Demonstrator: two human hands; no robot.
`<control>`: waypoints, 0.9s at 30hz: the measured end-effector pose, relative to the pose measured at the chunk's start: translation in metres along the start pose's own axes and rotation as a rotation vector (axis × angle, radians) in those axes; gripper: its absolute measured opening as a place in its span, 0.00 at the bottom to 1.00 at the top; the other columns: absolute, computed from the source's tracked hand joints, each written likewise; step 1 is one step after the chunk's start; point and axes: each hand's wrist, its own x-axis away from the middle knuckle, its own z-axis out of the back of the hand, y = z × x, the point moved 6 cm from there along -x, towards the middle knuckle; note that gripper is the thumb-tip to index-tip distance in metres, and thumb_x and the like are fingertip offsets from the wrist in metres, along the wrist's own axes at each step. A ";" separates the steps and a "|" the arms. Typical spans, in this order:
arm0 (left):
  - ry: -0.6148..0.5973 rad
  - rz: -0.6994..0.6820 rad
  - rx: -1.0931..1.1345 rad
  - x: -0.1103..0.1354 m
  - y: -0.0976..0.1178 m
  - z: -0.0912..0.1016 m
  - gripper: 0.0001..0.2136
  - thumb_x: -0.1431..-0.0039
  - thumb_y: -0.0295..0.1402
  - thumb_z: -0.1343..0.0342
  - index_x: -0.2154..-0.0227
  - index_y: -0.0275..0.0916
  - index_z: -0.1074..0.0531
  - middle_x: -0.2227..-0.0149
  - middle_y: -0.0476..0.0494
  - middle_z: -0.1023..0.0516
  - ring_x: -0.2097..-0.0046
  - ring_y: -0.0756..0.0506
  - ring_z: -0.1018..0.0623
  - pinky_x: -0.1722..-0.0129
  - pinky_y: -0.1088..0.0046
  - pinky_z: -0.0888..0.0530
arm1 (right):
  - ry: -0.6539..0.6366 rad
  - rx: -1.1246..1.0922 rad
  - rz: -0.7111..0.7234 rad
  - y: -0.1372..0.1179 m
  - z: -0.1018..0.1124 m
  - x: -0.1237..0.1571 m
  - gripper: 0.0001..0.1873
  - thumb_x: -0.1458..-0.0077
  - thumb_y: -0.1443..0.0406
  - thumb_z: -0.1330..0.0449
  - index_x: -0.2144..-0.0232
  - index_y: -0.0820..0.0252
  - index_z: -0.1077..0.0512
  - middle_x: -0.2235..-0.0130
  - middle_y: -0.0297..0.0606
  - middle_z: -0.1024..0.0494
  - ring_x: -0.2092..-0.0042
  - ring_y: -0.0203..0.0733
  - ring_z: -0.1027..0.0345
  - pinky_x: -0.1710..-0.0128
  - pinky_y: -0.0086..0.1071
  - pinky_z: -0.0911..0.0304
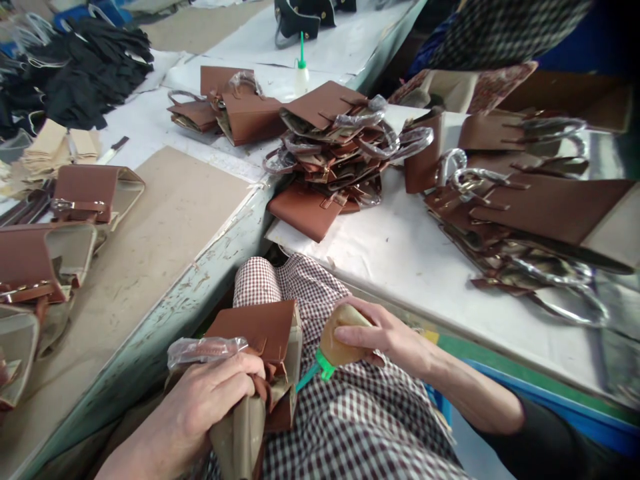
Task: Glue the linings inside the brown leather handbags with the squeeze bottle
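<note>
While the left hand [215, 393] grips the brown bag [255, 327] on the checked lap [350, 420] below the worktop [150, 233] near edge, the right hand [395, 337] clasps a glue bottle [337, 343], nozzle at the bag's side.

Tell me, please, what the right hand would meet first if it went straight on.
Probably the brown handbag gripped by the left hand: the right hand aims its glue bottle at it, though depth is unclear.
</note>
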 end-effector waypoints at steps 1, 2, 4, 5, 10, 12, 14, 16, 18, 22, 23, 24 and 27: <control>0.004 -0.006 -0.007 0.000 0.001 0.001 0.14 0.24 0.17 0.59 0.55 0.44 0.34 0.45 0.49 0.25 0.44 0.50 0.26 0.41 0.77 0.37 | -0.007 -0.016 -0.007 0.000 -0.003 0.002 0.17 0.43 0.53 0.30 0.60 0.57 0.27 0.70 0.31 0.27 0.75 0.33 0.40 0.80 0.26 0.48; 0.008 -0.012 -0.016 -0.001 0.001 0.001 0.14 0.25 0.17 0.59 0.56 0.44 0.34 0.45 0.49 0.25 0.44 0.50 0.26 0.41 0.77 0.38 | -0.012 -0.027 -0.017 0.001 -0.005 0.004 0.18 0.43 0.52 0.30 0.60 0.57 0.27 0.70 0.31 0.27 0.75 0.33 0.40 0.80 0.27 0.48; 0.016 -0.024 -0.035 -0.001 0.001 0.002 0.14 0.25 0.17 0.58 0.56 0.43 0.34 0.46 0.48 0.25 0.45 0.50 0.25 0.41 0.77 0.37 | -0.020 -0.047 -0.028 0.002 -0.008 0.008 0.19 0.43 0.51 0.30 0.60 0.57 0.27 0.70 0.31 0.27 0.75 0.34 0.41 0.80 0.27 0.48; 0.019 -0.026 -0.044 -0.001 0.001 0.002 0.13 0.26 0.17 0.57 0.56 0.43 0.34 0.46 0.48 0.25 0.45 0.50 0.25 0.41 0.76 0.37 | -0.026 -0.055 -0.031 0.002 -0.008 0.010 0.19 0.43 0.50 0.30 0.60 0.57 0.27 0.70 0.31 0.27 0.75 0.34 0.41 0.80 0.27 0.48; 0.021 -0.023 -0.039 -0.002 0.002 0.004 0.13 0.27 0.17 0.54 0.58 0.43 0.33 0.48 0.48 0.24 0.46 0.49 0.25 0.42 0.76 0.36 | -0.028 -0.009 -0.025 0.000 -0.001 0.011 0.19 0.43 0.50 0.30 0.59 0.56 0.27 0.69 0.31 0.27 0.74 0.35 0.40 0.80 0.27 0.47; 0.019 -0.026 -0.021 -0.002 0.002 0.005 0.13 0.27 0.17 0.56 0.57 0.43 0.33 0.47 0.47 0.24 0.45 0.49 0.25 0.41 0.75 0.35 | 0.026 0.037 -0.016 -0.002 0.007 0.009 0.20 0.44 0.50 0.30 0.58 0.56 0.26 0.69 0.30 0.28 0.74 0.35 0.39 0.80 0.27 0.47; 0.022 -0.028 -0.008 -0.002 0.003 0.006 0.13 0.27 0.18 0.56 0.57 0.43 0.33 0.47 0.45 0.24 0.45 0.48 0.24 0.41 0.74 0.34 | 0.086 0.091 -0.006 -0.004 0.014 0.007 0.20 0.44 0.50 0.30 0.57 0.55 0.26 0.70 0.30 0.28 0.74 0.35 0.40 0.79 0.28 0.47; 0.026 -0.021 -0.006 -0.002 0.002 0.006 0.12 0.27 0.19 0.55 0.57 0.43 0.31 0.47 0.44 0.24 0.45 0.47 0.24 0.41 0.73 0.34 | 0.132 0.145 0.018 -0.008 0.020 0.004 0.20 0.45 0.51 0.30 0.57 0.56 0.25 0.70 0.30 0.28 0.74 0.36 0.39 0.79 0.29 0.46; 0.021 -0.015 0.002 -0.003 0.002 0.006 0.13 0.26 0.19 0.56 0.57 0.43 0.31 0.47 0.45 0.24 0.45 0.47 0.24 0.41 0.73 0.34 | 0.166 0.200 0.053 -0.011 0.023 0.002 0.19 0.45 0.52 0.31 0.57 0.56 0.25 0.69 0.32 0.25 0.72 0.39 0.36 0.76 0.31 0.42; 0.006 -0.013 0.028 -0.004 0.001 0.003 0.13 0.25 0.19 0.58 0.58 0.43 0.33 0.47 0.46 0.24 0.45 0.48 0.25 0.42 0.75 0.35 | 0.208 0.354 0.115 -0.015 0.028 -0.005 0.17 0.44 0.52 0.32 0.59 0.57 0.25 0.65 0.35 0.22 0.65 0.45 0.31 0.68 0.35 0.36; 0.004 -0.013 0.030 -0.003 0.001 0.003 0.13 0.25 0.19 0.58 0.58 0.43 0.33 0.46 0.46 0.24 0.45 0.49 0.25 0.42 0.75 0.34 | 0.220 0.388 0.121 -0.016 0.029 -0.007 0.17 0.44 0.52 0.32 0.59 0.57 0.25 0.65 0.35 0.22 0.64 0.45 0.30 0.66 0.36 0.36; 0.004 -0.013 0.027 -0.003 0.001 0.002 0.13 0.25 0.19 0.58 0.57 0.43 0.33 0.46 0.46 0.24 0.45 0.49 0.25 0.42 0.75 0.34 | 0.232 0.418 0.126 -0.016 0.030 -0.009 0.18 0.44 0.52 0.33 0.59 0.57 0.26 0.65 0.34 0.22 0.64 0.46 0.30 0.65 0.37 0.36; 0.004 -0.024 0.025 -0.002 0.001 0.001 0.12 0.25 0.19 0.56 0.56 0.43 0.33 0.46 0.46 0.24 0.44 0.48 0.24 0.42 0.74 0.34 | 0.263 0.509 0.142 -0.019 0.032 -0.016 0.18 0.44 0.51 0.34 0.58 0.57 0.26 0.64 0.35 0.21 0.64 0.47 0.29 0.64 0.39 0.36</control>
